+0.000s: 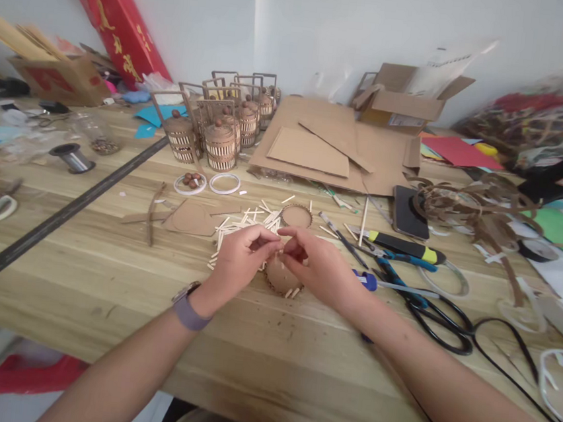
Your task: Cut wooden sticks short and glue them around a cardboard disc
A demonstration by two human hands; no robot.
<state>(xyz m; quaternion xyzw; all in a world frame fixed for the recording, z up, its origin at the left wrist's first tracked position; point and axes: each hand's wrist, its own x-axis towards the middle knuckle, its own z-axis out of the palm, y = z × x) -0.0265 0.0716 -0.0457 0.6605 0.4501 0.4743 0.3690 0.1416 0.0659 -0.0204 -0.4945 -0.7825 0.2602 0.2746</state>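
My left hand (240, 257) and my right hand (321, 264) meet fingertip to fingertip in a pinch; whatever lies between them is too small to make out. Just below them is a round cardboard disc (277, 278) with a dark notched rim, partly covered by my right fingers. A few short pale sticks (292, 293) show at its near edge. Behind my left hand spreads a pile of short pale wooden sticks (227, 229). A second cardboard disc (297, 216) with the same kind of rim lies just beyond my hands.
Several small handled stick baskets (221, 145) stand at the back left. Cardboard sheets (312, 151) lie behind, beside an open carton (401, 106). On the right are a utility knife (402, 246), black scissors (442, 323) and a phone (411, 212). A black strip (62, 213) crosses the left side.
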